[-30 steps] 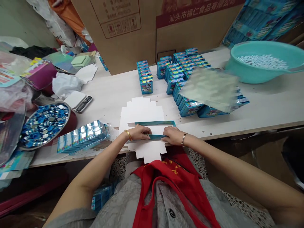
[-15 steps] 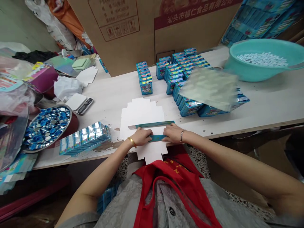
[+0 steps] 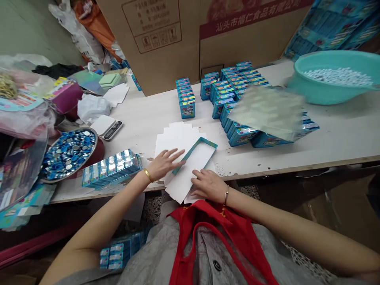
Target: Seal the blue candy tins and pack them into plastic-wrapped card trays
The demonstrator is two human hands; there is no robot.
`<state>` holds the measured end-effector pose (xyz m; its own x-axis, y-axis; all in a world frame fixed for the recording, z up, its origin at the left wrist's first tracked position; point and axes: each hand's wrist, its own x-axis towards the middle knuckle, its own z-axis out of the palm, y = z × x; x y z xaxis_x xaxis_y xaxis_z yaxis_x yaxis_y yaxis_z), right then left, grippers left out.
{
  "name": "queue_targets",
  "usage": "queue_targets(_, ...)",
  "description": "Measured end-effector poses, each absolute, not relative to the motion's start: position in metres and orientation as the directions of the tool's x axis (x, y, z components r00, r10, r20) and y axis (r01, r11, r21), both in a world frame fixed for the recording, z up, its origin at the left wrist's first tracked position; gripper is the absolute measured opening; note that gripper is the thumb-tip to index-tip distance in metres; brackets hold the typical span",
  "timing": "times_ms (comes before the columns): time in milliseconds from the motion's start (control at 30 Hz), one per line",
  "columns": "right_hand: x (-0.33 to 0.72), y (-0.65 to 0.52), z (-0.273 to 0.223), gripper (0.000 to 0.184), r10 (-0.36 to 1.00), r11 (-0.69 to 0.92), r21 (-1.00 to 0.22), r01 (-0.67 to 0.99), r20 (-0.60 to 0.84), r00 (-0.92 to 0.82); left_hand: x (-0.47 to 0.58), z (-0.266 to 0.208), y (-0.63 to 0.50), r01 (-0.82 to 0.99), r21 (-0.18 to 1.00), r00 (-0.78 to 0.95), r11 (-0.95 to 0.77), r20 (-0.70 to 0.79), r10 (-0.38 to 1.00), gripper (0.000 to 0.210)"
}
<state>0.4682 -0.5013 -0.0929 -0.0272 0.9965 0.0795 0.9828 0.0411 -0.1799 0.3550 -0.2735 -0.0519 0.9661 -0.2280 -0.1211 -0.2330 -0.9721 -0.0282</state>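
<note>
A part-folded cardboard box [image 3: 194, 163], white inside with blue walls standing at its far end, lies slanted on the table edge in front of me. Its near flap lies flat toward my lap. My left hand [image 3: 162, 164], fingers spread, hovers by the box's left wall; whether it touches cannot be made out. My right hand [image 3: 209, 184] rests at the near right side of the box, fingers loosely extended, some of them hidden beneath or behind the board. Under the box lie flat white card blanks [image 3: 170, 138] with stepped edges.
On the left are a wrapped row of blue boxes [image 3: 111, 168], a bowl of blue foil pieces [image 3: 71, 152] and a small scale [image 3: 107, 126]. Rows of small blue boxes [image 3: 187, 107], a large carton [image 3: 166, 71] and a turquoise basin [image 3: 323, 93] stand behind and right.
The box has turned to a slant, and its far walls now stand up. My left hand has let go and moved left with spread fingers; my right hand has shifted nearer to me.
</note>
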Motion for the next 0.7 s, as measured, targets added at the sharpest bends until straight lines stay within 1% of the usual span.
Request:
queue_targets(67, 0.470, -0.505, -0.106, 0.036, 0.995, 0.030, -0.220, 0.975, 0.099, -0.008, 0.346, -0.059, -0.272, -0.313, 0.016, 0.925, -0.950, -0.221, -0.309, 0.053)
queue_targets(133, 0.482, -0.509, -0.114, 0.038, 0.988, 0.042, -0.267, 0.963, 0.155, 0.000, 0.343, -0.066, -0.277, -0.315, 0.069, 0.910, -0.946, -0.259, -0.322, 0.047)
queue_targets(267, 0.509, -0.518, -0.118, 0.035, 0.967, 0.111, -0.371, 0.922, 0.254, -0.014, 0.349, -0.075, -0.289, -0.274, 0.172, 0.926, -0.946, -0.217, -0.308, 0.039)
queue_targets(400, 0.518, -0.520, -0.120, 0.027, 0.948, 0.128, -0.424, 0.897, 0.319, 0.015, 0.357, -0.084, -0.300, -0.273, 0.282, 0.936, -0.920, -0.141, -0.321, 0.025)
queue_targets(467, 0.518, -0.519, -0.125, 0.022, 0.935, 0.141, -0.439, 0.887, 0.353, 0.026, 0.360, -0.089, -0.308, -0.240, 0.318, 0.957, -0.917, -0.079, -0.278, 0.024)
queue_targets(533, 0.519, -0.520, -0.134, 0.019, 0.922, 0.150, -0.444, 0.884, 0.385, 0.037, 0.364, -0.093, -0.318, -0.167, 0.347, 0.983, -0.923, -0.015, -0.183, 0.029)
queue_targets(600, 0.519, -0.525, -0.142, 0.021, 0.911, 0.148, -0.431, 0.890, 0.411, 0.047, 0.369, -0.095, -0.330, -0.097, 0.375, 0.995, -0.922, 0.017, -0.098, 0.031)
queue_targets(700, 0.521, -0.541, -0.151, 0.028, 0.898, 0.173, -0.389, 0.905, 0.439, 0.017, 0.374, -0.097, -0.346, -0.031, 0.413, 0.999, -0.910, 0.003, -0.033, 0.030)
